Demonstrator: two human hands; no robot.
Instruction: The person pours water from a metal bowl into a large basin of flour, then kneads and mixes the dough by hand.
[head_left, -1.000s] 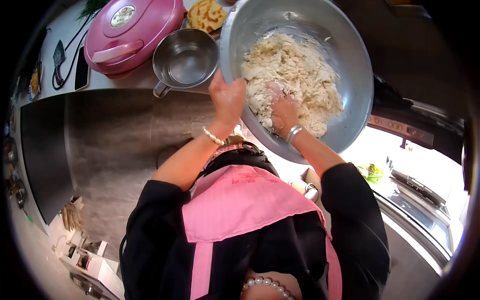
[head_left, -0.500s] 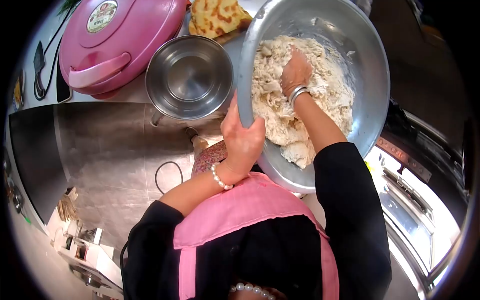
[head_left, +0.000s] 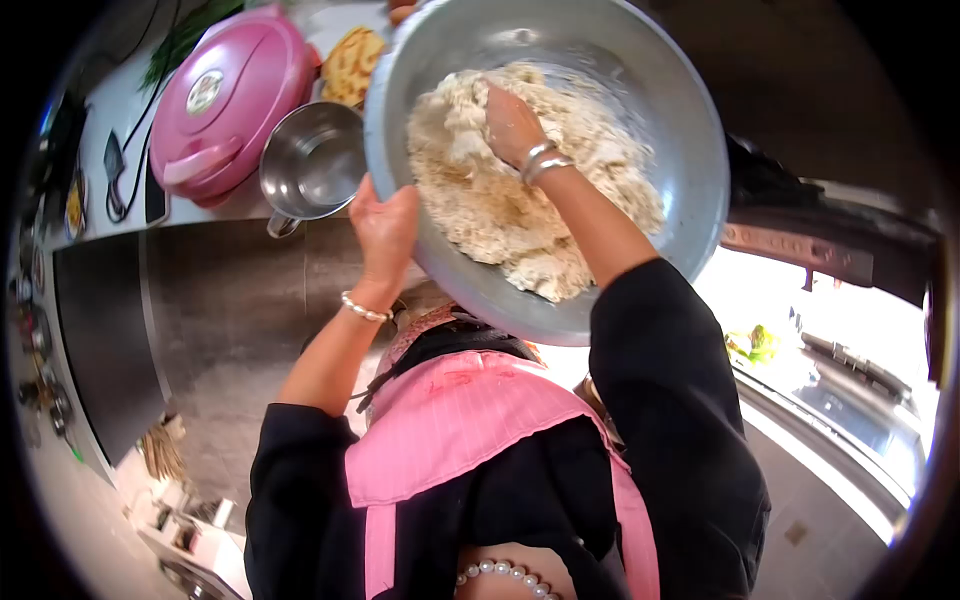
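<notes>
A large grey metal bowl (head_left: pixel 690 190) is tilted toward me, holding a mass of shaggy, floury dough (head_left: pixel 480 215). My left hand (head_left: pixel 388 225) is closed on the bowl's left edge, its thumb up along the outside; its fingers are partly hidden behind the wall. Inside the bowl, my right hand (head_left: pixel 515 125) presses into the upper part of the dough. Its fingers curl into the dough, and their tips are buried. Silver bangles circle that wrist, and a pearl bracelet is on the left one.
Left of the bowl are a steel pot (head_left: pixel 315 165), a pink lidded electric pan (head_left: pixel 235 110) and browned flatbread (head_left: pixel 352 65) on the counter. A spatula-like tool (head_left: pixel 115 160) and cords lie farther left. On the right stands an appliance with a control strip (head_left: pixel 790 250).
The bowl has shifted left and up in view, now overlapping the pot's edge. My right hand stays in the dough, which looks more heaped around it. My left hand keeps hold of the rim.
</notes>
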